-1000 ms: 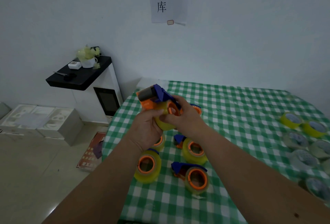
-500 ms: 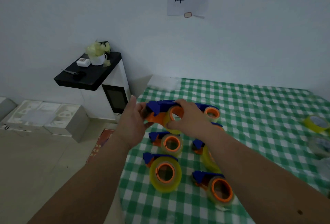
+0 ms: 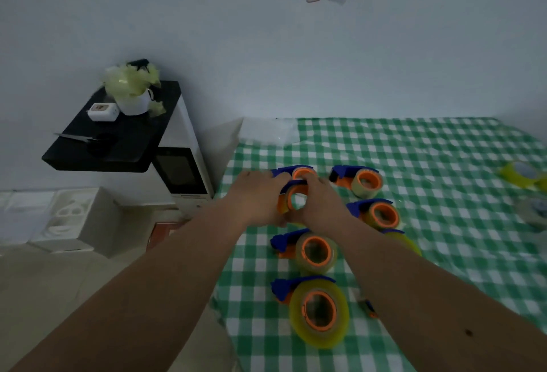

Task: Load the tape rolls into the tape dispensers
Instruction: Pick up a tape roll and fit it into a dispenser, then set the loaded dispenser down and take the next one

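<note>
Both my hands hold one loaded tape dispenser (image 3: 293, 199), blue and orange with a yellowish roll, low over the green checked table (image 3: 444, 164) near its left edge. My left hand (image 3: 254, 197) grips its left side and my right hand (image 3: 321, 202) grips its right side with fingers over the top. Around it stand several other loaded dispensers: one just behind (image 3: 296, 170), one at the back right (image 3: 359, 180), one to the right (image 3: 379, 213), and two nearer me (image 3: 310, 250) (image 3: 316, 309).
Loose tape rolls (image 3: 522, 174) lie blurred at the table's right edge. Left of the table stands a white appliance (image 3: 180, 170) with a black shelf (image 3: 118, 140) carrying a cup, scissors and a small box. White boxes (image 3: 59, 217) sit on the floor.
Both hands brought the dispenser down from chest height toward the table, into the row of loaded dispensers. The camera tilted down and shifted left.
</note>
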